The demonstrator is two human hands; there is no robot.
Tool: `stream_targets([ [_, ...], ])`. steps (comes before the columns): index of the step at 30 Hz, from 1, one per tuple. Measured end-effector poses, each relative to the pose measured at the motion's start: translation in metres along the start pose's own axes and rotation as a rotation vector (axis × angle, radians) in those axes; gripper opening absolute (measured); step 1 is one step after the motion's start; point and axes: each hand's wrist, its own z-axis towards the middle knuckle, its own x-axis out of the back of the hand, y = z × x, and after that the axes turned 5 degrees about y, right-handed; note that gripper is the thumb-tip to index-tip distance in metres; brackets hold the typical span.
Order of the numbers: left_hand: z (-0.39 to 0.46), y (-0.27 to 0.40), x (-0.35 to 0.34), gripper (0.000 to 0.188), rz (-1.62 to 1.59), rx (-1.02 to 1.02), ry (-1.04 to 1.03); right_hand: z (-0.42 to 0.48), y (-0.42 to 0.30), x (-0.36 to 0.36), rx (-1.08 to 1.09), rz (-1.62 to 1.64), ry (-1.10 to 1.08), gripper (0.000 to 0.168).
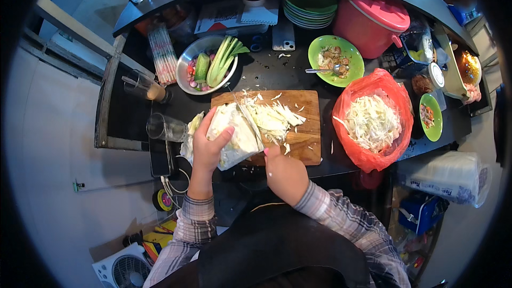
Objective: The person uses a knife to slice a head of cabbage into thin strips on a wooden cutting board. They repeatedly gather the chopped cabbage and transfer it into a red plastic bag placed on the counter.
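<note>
My left hand (210, 140) grips a large piece of pale cabbage (236, 136) on the left part of a wooden cutting board (308, 140). A knife (250, 122) stands with its blade against the cabbage's right side, its handle held in my right hand (286, 172). Shredded cabbage (276, 122) lies just right of the blade, with loose bits scattered over the board. Farther right, a red plastic bag (340, 136) is open around a heap of cabbage shreds (372, 122). Behind the board's left corner sits a metal bowl (182, 76) with celery-like stalks, a cucumber piece and small red shallots.
Two glasses (166, 127) (150, 90) are at the left. At the back are a phone (283, 38), stacked green plates (310, 8) and a lidded pink bucket (368, 24). A green plate with food and a spoon (356, 50) stands behind the bag; a smaller green dish (436, 128) lies right.
</note>
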Motion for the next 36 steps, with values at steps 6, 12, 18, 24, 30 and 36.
stream_targets([
  [6, -0.004, 0.000, -0.004, 0.068, 0.027, -0.016, -0.015, -0.007, 0.017, -0.039, -0.074, 0.045, 0.001, 0.019],
  [12, 0.006, -0.011, 0.014, 0.067, -0.085, -0.016, -0.054, -0.017, 0.009, -0.029, -0.217, 0.037, -0.161, 0.016],
  [18, 0.007, -0.012, 0.023, 0.066, -0.179, 0.073, -0.095, 0.016, 0.028, -0.047, -0.093, 0.036, -0.071, 0.020],
  [24, -0.023, -0.015, 0.004, 0.069, -0.096, -0.045, -0.038, 0.002, 0.021, 0.031, 0.004, -0.025, -0.102, 0.020],
  [30, -0.022, -0.015, 0.004, 0.070, -0.082, -0.075, -0.035, -0.038, 0.003, 0.011, 0.027, 0.042, 0.030, 0.020],
  [36, -0.022, -0.011, 0.004, 0.070, -0.053, -0.072, -0.038, -0.034, -0.005, 0.003, -0.117, -0.075, -0.126, 0.019],
])
